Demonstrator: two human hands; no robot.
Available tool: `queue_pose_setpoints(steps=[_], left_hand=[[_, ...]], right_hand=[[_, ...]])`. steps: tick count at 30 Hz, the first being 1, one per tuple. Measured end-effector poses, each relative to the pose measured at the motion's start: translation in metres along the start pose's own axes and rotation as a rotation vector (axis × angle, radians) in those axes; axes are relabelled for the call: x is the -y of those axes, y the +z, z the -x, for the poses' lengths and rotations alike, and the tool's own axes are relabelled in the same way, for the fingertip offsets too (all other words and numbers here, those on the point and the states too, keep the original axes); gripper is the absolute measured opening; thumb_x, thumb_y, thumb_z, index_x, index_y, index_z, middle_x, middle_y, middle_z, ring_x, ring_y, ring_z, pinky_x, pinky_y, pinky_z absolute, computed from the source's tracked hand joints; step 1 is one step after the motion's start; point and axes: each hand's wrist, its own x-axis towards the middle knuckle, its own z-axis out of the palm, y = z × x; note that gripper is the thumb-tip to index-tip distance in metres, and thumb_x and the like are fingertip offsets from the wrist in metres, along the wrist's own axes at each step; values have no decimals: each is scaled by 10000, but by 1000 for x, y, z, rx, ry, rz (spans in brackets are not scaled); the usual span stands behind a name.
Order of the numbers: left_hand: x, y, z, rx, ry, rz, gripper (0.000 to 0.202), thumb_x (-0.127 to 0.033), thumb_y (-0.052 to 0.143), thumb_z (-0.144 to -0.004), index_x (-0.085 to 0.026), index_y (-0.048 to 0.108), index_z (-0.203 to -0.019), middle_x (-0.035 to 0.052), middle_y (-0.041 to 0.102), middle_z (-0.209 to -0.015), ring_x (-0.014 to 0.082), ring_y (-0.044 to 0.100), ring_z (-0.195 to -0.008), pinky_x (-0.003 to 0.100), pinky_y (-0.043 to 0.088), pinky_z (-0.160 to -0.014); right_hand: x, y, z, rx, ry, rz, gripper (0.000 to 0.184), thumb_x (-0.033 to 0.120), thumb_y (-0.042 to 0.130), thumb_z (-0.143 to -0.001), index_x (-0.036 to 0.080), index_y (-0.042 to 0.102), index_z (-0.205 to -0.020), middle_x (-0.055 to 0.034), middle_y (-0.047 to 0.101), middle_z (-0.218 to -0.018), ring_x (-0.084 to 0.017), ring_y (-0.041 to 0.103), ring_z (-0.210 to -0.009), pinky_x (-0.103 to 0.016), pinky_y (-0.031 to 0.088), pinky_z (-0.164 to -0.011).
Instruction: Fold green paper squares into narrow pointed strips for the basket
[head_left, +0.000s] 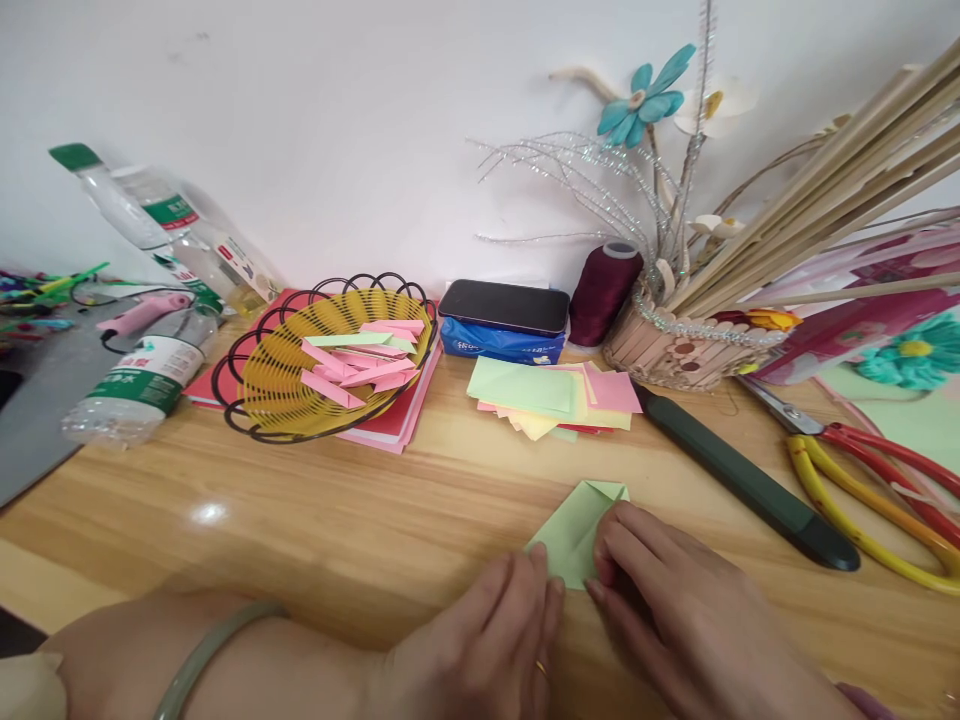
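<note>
A: How do the hands sit?

B: Low over the counter (337,520), backs up, converging on the green paper (568,545). It lies on the wood between them, a flap folded at its far edge.

A: And the left hand (480,640)?

B: Its forearm (330,650) runs in from the left, wearing a pale bangle (217,650). The fingers lie close together, tips at the paper's left edge. Whether they pinch or simply press, I can't tell.

A: The right hand (667,590)?

B: It reaches in from the lower right, fingers curled, thumb drawn in below them, clamped on the paper's right edge.

A: What borders that spot?

B: On the far side, the stack of paper slips (521,385) is near, with a strip of wood between. To the right, the dark green handle (742,475) slants toward the person, its rounded end near the right hand; the scissors (805,480) lie just beyond.

A: Where's the widest room?

B: To the left: wood grain stretches past the far side of the left forearm, toward the woven basket (255,385) and the labelled bottle (150,380).
</note>
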Motion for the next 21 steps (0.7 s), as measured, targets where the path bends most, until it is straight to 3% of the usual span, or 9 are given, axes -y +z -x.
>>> queue_pose_setpoints(steps=[5,11,17,21], left_hand=[[3,-1,0,49,20,37,318,-202,433,-836,-34,615,-1036,125,655,-997,221,586,-919,325,437,-813],[23,3,-5,114,36,198,295,-194,424,-860,-73,592,-1069,119,556,-1146,238,472,-1034,366,395,-872],[37,10,-16,217,-68,272,152,-123,474,-833,-93,604,-907,54,557,-845,184,484,-792,318,418,-691],[34,17,-16,164,-177,355,140,-163,499,-827,-95,580,-919,66,555,-855,193,490,-806,320,420,-681]], right_hand=[[-5,-8,3,40,-48,-20,147,143,382,-866,200,477,-768,-21,538,-718,-145,521,-638,-279,416,-561],[-15,-13,8,-78,-346,80,303,130,328,-876,188,573,-1045,-66,656,-971,-197,577,-940,-369,451,-808],[-3,-4,9,-88,-471,70,356,128,293,-898,157,620,-1037,-59,657,-1059,-190,586,-1004,-316,495,-827],[10,-8,2,60,-445,105,310,251,412,-894,175,573,-1148,-34,592,-1176,-166,544,-1079,-261,472,-884]])
